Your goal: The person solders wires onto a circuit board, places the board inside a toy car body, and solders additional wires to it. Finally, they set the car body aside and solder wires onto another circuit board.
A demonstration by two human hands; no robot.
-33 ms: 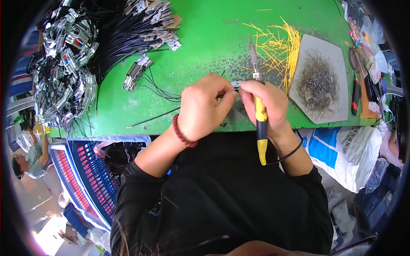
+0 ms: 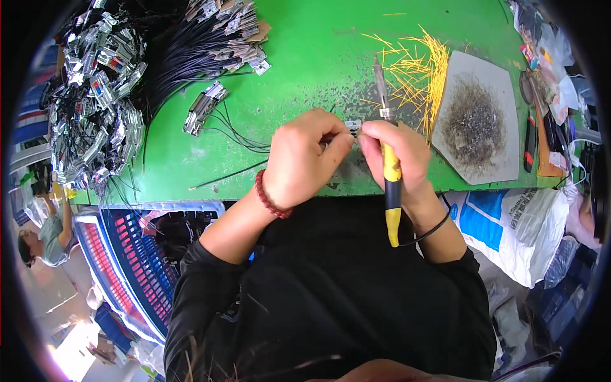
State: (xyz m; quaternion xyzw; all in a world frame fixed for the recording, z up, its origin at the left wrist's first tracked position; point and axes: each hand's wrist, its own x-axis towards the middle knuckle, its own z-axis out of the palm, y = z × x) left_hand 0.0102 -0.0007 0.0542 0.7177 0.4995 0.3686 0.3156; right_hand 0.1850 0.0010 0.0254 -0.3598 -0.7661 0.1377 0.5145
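My right hand [image 2: 402,151] grips a yellow and black soldering iron [image 2: 392,191], its metal tip pointing away over the bench. The right thumb and forefinger also meet close to a small silvery piece [image 2: 352,125]. Opposite them my left hand [image 2: 308,153] is closed in a pinch, fingertips almost touching the right ones. Thin black wires [image 2: 245,141] run from a shiny metal-cased part [image 2: 205,108] to beneath the left hand, and a thicker black cable [image 2: 223,176] leads there too. What exactly sits between the fingertips is mostly hidden.
Yellow thin sticks or wires [image 2: 420,70] lie scattered beside a grey, soot-marked board [image 2: 509,121]. Metal-cased parts [image 2: 95,95] pile up at the left, near a bundle of black cables [image 2: 184,70]. A blue crate [image 2: 137,261] stands below the green bench [image 2: 305,51]; a person [image 2: 51,232] is farther left.
The soldering iron has shifted slightly to the right in my right hand, and the small silvery piece shows a little more. My left hand has barely moved.
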